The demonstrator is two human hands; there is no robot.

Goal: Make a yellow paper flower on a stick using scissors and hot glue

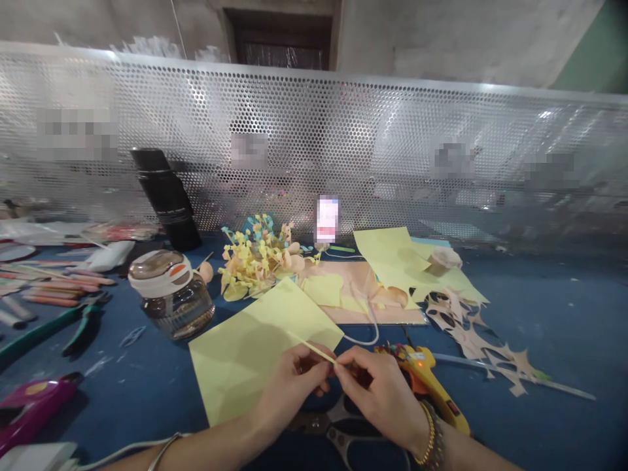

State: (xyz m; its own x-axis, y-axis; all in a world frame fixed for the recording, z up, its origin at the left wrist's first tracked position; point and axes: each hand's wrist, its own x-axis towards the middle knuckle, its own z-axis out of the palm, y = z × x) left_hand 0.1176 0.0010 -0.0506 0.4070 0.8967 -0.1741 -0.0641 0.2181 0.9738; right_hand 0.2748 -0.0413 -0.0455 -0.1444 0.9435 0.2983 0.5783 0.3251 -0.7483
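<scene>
Between my two hands runs a thin pale-yellow strip (314, 347), slanting up and to the left. My left hand (298, 381) is closed on its middle part. The fingertips of my right hand (377, 387) pinch its near end, close beside the left fingers. A yellow paper sheet (235, 353) lies flat under and to the left of my left hand. Scissors (338, 432) are on the table below both hands, partly covered by them. Right of my right hand lies a yellow glue gun (444, 392) with a clear glue stick (549, 381) behind it.
Ahead stand small yellow and blue paper flowers (258, 255), a glass jar (171, 294) and a black bottle (164, 199). Cut paper scraps (471, 330) lie right; green-handled pliers (86, 324) and a purple tool (36, 412) lie left. A perforated metal panel (294, 111) closes the back.
</scene>
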